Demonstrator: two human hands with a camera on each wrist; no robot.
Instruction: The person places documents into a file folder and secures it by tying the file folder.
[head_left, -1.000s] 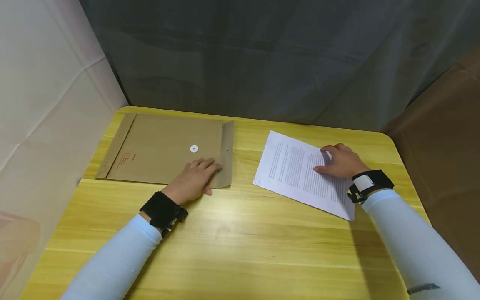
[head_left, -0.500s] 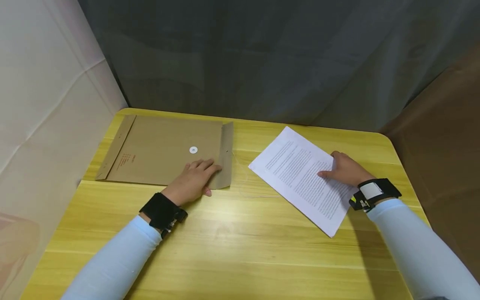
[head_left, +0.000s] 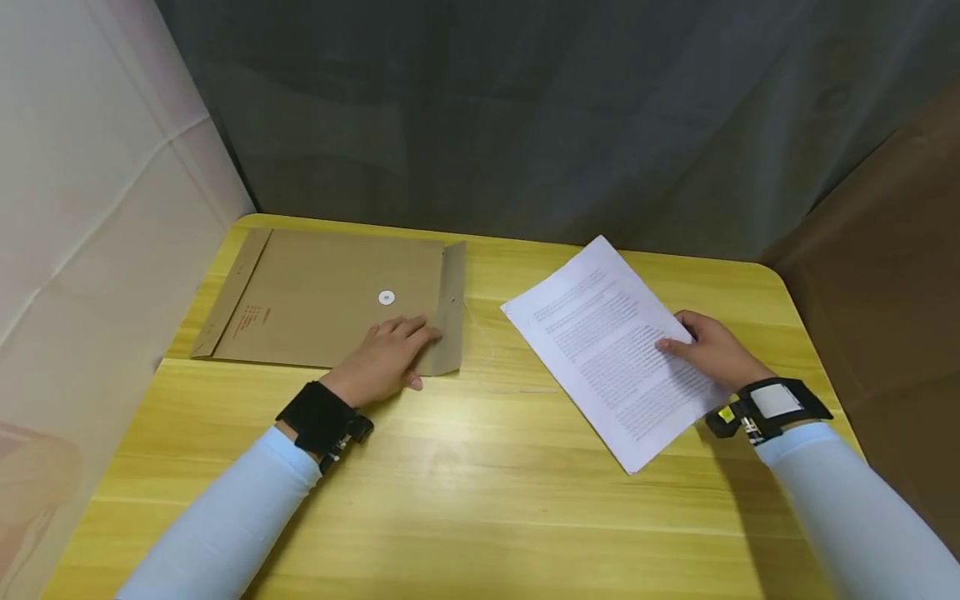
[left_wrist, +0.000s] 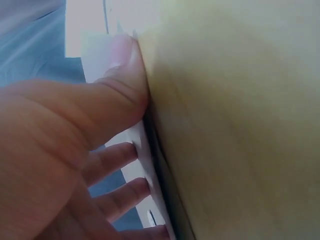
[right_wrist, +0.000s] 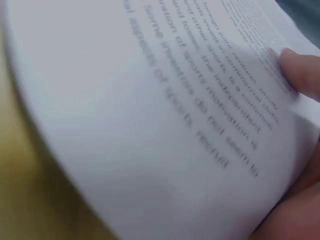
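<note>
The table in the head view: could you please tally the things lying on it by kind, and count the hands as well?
Brown envelope: 1, flat, under the left hand.
Printed paper sheaf: 1, pinched at its edge by the right hand; how many sheets it holds cannot be told.
Hands: 2.
Total: 4, all on or over the yellow table.

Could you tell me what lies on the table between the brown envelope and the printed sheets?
Only a thin string on bare table, seen in the head view.
</note>
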